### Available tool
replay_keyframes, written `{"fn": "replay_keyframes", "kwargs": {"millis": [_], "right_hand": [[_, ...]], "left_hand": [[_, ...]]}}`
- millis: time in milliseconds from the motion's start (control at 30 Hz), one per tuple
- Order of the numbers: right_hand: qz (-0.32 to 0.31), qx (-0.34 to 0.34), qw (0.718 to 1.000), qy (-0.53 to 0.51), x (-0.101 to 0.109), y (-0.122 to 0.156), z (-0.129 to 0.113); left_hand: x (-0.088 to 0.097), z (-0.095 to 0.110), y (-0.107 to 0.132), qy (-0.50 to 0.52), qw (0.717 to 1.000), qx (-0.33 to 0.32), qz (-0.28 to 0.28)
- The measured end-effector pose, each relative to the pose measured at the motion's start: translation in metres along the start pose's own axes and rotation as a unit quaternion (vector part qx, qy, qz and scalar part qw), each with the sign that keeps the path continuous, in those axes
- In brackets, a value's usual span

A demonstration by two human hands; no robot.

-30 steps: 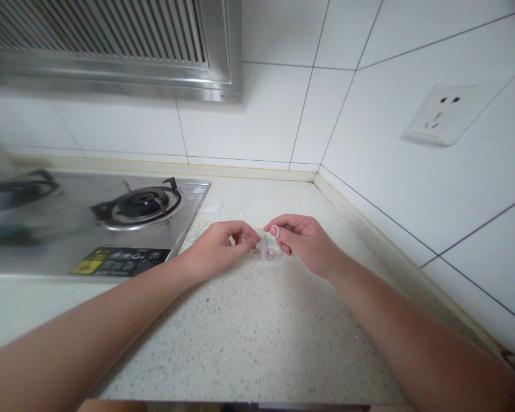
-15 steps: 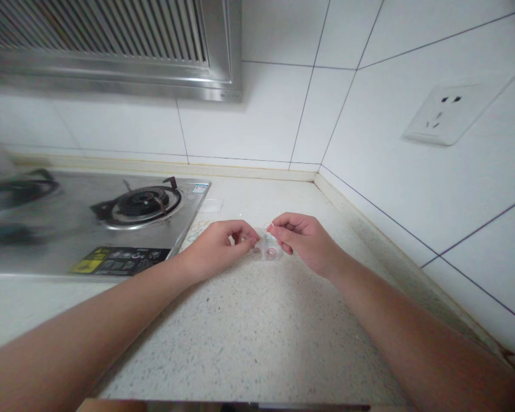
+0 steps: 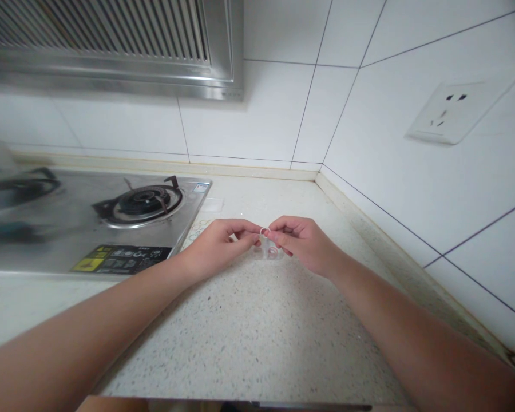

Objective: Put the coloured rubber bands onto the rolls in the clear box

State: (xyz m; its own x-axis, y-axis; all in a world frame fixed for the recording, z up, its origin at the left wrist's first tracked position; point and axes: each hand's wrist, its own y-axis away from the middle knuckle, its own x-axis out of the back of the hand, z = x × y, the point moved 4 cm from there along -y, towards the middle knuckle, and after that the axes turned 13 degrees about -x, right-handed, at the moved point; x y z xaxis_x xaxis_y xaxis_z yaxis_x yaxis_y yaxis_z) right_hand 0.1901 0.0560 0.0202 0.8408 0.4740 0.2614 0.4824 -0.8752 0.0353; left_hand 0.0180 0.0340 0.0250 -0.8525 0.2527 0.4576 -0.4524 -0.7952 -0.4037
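Observation:
A small white ring (image 3: 265, 231), perhaps an elastic band, is upright between my two hands. My right hand (image 3: 302, 240) is closed in a pinch on its right side. My left hand (image 3: 223, 243) pinches at its left side, with thumb and forefinger touching it. Just below them on the counter lies a clear plastic box (image 3: 264, 255) with compartments, partly covered by my fingers. In its right compartment shows a reddish ring (image 3: 273, 252). Beyond my left wrist, several thin coloured rings (image 3: 196, 230) lie on the counter, partly hidden by that hand.
A clear flat piece of plastic (image 3: 213, 205) rests on the speckled counter (image 3: 257, 332) near the gas stove (image 3: 146, 200). A range hood (image 3: 111, 63) hangs above the stove. White tiled walls meet at the back corner, with a socket (image 3: 448, 111) on the right wall.
The white ring, earlier at my right fingertips alone, is now between both hands. My hands have come closer together, and the left fingertips have moved right to the ring.

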Motion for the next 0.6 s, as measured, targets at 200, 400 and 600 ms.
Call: {"fn": "replay_keyframes", "kwargs": {"millis": [200, 400, 600], "right_hand": [[0.012, 0.004, 1.000, 0.011, 0.0014, -0.0020, 0.0043], [0.035, 0.009, 0.999, 0.018, 0.0029, -0.0038, 0.0069], [0.046, 0.018, 0.998, 0.030, 0.0036, -0.0040, 0.0061]], "left_hand": [[0.0009, -0.0041, -0.0001, -0.013, 1.000, 0.012, 0.007], [0.0019, -0.0045, 0.0019, -0.023, 1.000, 0.011, 0.006], [0.0018, -0.0028, 0.0012, -0.027, 1.000, 0.012, 0.008]]}}
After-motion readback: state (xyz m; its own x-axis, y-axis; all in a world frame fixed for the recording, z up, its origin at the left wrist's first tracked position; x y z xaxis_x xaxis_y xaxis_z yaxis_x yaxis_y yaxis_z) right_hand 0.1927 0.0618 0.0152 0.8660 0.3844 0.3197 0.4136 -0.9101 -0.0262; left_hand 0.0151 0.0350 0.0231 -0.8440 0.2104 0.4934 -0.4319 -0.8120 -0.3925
